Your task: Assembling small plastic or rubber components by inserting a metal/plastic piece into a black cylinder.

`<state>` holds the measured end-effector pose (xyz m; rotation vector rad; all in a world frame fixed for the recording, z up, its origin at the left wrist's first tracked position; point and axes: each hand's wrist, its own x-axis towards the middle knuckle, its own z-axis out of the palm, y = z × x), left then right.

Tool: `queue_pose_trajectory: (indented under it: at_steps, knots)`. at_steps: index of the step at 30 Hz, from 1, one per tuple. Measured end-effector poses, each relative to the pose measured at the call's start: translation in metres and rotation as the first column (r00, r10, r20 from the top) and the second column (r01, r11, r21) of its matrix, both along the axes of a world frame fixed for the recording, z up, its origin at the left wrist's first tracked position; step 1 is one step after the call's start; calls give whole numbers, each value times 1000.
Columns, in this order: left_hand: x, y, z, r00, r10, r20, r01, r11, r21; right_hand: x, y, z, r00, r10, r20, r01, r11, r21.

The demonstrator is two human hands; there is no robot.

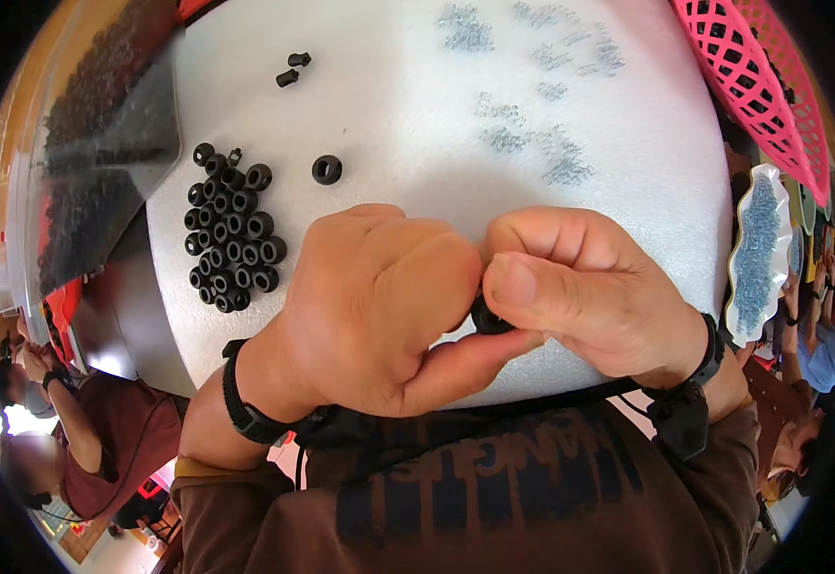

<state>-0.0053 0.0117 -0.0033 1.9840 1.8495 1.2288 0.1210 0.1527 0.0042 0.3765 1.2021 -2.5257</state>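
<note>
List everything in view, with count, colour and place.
Work surface: one, white, centre.
Black rings: about thirty, black, clustered at left.
Lone ring: one, black, right of the cluster.
Small plugs: three, black, two at upper left, one by the cluster.
Tiny pieces: uncountable, pale blue-grey, upper right.
Scalloped tray: one, white, right; similar pieces inside.
Basket: one, pink, upper right.
Clear bin: one, transparent, left; dark pieces inside.
Other people: several, maroon and blue clothing, far left and right.
Black part: one, black, between the hands.
Wrist straps: two, black, one per wrist.
Top: one, brown, bottom.
Left hand: one, bare, curled around the black part.
Right hand: one, bare, against it.
</note>
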Motion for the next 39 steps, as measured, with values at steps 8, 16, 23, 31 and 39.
queue_pose_trajectory:
  at_steps: [8, 16, 23, 31, 39]
  knots:
    - [1, 1, -1, 996, 73, -57, -69, 995, 73, -4, -4, 9, 986, -129, -105, 132, 991, 25]
    - [-2, -1, 7, 983, 149, -108, -148, 989, 20, -2, -2, 7, 985, -109, -135, 129, 980, 152]
    - [-7, -1, 17, 983, 77, 168, -54, 989, -136, -1, 0, 4, 985, -98, -144, 124, 975, 184]
    - [7, -2, 12, 796, 154, 586, -56, 982, -182, -1, 1, 6, 980, -20, -198, 93, 926, 366]
    - [0, 3, 4, 997, 79, 3, -79, 980, 181, 2, -2, 6, 989, -15, -146, 61, 948, 312]
